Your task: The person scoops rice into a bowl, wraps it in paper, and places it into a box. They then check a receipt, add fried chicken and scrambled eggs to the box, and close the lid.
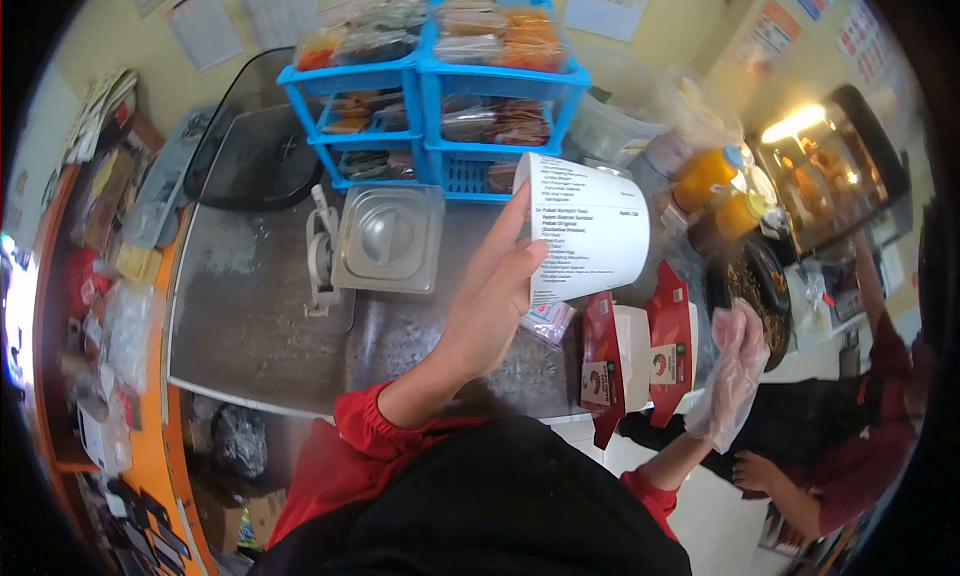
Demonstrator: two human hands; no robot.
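Observation:
My left hand (500, 286) grips a long printed receipt (590, 231), white and curled, between thumb and fingers above the steel counter. A clear plastic glove covers my right hand (738, 351), whose loosely extended fingers hold nothing that I can see. It is beside a dark round pan (775, 301) with bits of food in it. Between my hands two red-and-white folded cartons stand open, the left carton (608, 361) and the right carton (672, 346). Under the receipt's lower edge lies a small clear packet (548, 321).
Blue shelf racks (430, 76) full of bagged items stand at the back. A lidded steel container (388, 238) is on the counter (260, 326). Yellow-orange bottles (708, 179) stand before a lit display case (825, 166). A person's hand (760, 473) is close at right.

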